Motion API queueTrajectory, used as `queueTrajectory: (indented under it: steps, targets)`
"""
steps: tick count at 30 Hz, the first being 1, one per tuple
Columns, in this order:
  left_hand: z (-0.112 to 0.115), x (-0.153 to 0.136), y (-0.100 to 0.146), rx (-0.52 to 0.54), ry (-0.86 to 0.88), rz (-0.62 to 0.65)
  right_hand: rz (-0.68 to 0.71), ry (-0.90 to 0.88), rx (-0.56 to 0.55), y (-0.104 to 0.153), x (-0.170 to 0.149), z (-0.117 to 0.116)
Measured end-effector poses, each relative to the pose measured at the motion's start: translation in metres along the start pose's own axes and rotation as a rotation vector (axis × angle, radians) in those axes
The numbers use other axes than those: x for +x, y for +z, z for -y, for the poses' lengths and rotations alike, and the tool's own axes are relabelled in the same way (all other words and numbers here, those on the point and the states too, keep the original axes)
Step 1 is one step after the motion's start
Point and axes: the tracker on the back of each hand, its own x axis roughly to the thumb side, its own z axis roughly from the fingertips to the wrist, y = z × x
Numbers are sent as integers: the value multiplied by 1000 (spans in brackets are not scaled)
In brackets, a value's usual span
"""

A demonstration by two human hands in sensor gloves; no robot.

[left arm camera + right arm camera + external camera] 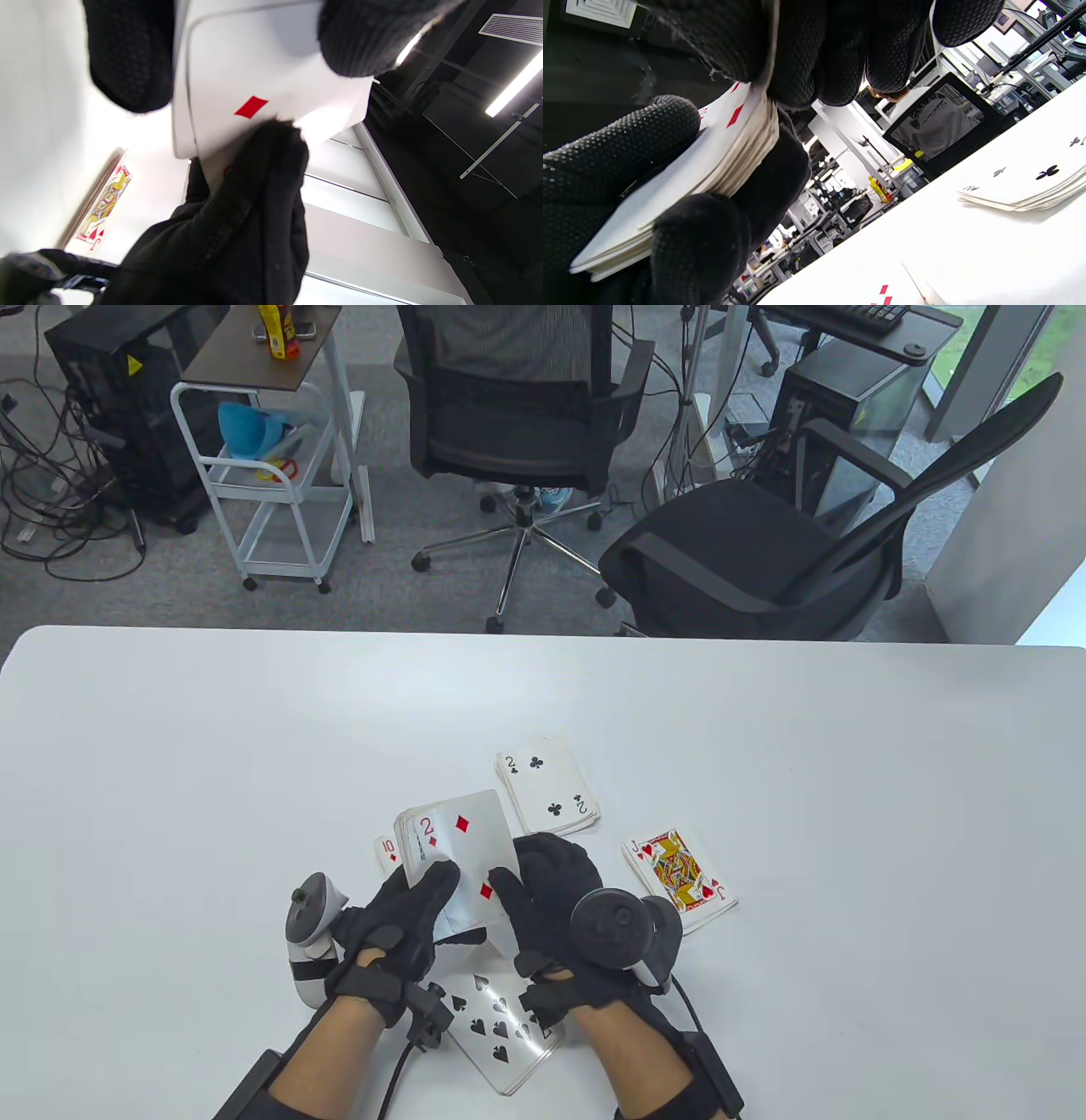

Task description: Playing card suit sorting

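The counter (pixel 254 746) in front of me is white, smooth and a little glossy, with rounded far corners, and behind it is a grey carpet floor with two black mesh office chairs (pixel 526 415), a white rolling cart (pixel 271 483) and dark computer cases with many cables. On the counter lie four face-up piles: one with the two of clubs (pixel 549 785) on top, one with the jack of hearts (pixel 679 878) to the right of it, one with a spade card (pixel 501 1027) near the bottom edge between my wrists, and a ten of diamonds (pixel 387 853) just left of my hands. The ten of diamonds is mostly hidden under the deck (pixel 458 857), and the spade card is partly covered by my wrists, so I cannot read its number. I hold the deck above the counter with both hands together: my left hand (pixel 399 916) grips it with the thumb on the face, and my right hand (pixel 551 891) curls its fingers around the right edge. The top card is the two of diamonds (pixel 462 848). In the right wrist view the deck shows as a thick stack of thin cream edges between the textured black glove fingers (pixel 797 51). The left wrist view is blurred and shows only one red diamond.
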Motion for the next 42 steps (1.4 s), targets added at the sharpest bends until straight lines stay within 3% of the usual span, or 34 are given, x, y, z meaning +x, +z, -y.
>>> queueTrajectory:
  steps: [3,14,20,23,27,34,37,40,42]
  targets:
    - [-7,9,1,35,19,39,-9,-1,-17,0,-2,0]
    - [-42,45,12,172,81,197,-190,52,82,-4,-28,-4]
    - [-55,59,16,201,104,252,-156,108,132,-14,-15,-17]
    - [-57,60,16,204,120,254,-179,194,214,-32,-3,-30]
    - [-55,60,15,194,135,256,-255,331,452,-64,7,-67]
    - [-55,61,15,185,139,259,-336,518,589,-73,7,-120]
    - [-53,58,15,182,137,251,-313,696,566,-69,3,-127]
    - [-49,56,14,167,124,237,-285,684,506,-67,3,-118]
    - [-45,54,12,155,104,226,-242,591,465,-62,2,-98]
